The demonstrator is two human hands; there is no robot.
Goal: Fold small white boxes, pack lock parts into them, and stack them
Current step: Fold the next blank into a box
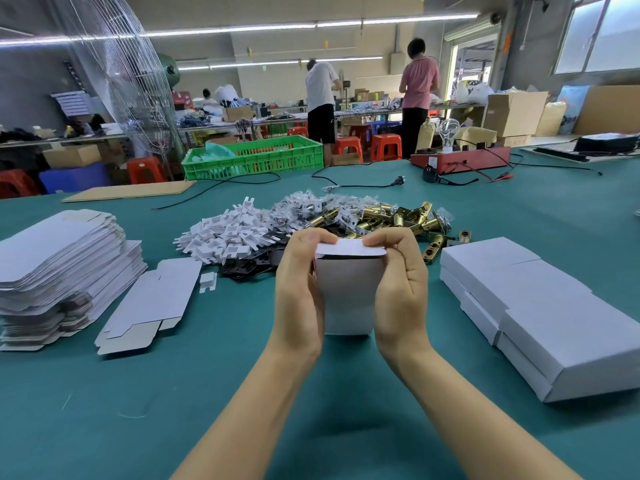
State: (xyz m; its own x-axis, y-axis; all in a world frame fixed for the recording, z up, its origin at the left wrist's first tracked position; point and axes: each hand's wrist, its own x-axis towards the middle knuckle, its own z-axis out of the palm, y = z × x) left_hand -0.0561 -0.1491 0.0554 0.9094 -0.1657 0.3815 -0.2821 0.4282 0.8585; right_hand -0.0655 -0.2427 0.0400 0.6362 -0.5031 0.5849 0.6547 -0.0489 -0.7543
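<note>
Over the green table, the left hand and right hand clasped an upright white box, thumbs pressing its top flap down, seemingly to close it.

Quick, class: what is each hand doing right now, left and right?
Left hand: grips the small white box, thumb on its top flap.
Right hand: grips the same box, thumb on the flap.

1. No legible text, brand or nos. anywhere.
2. Orange sign on far wall, right of the doorway: marks too small to read.
3. White boxes at worktop's right edge: plain, no print.
</note>
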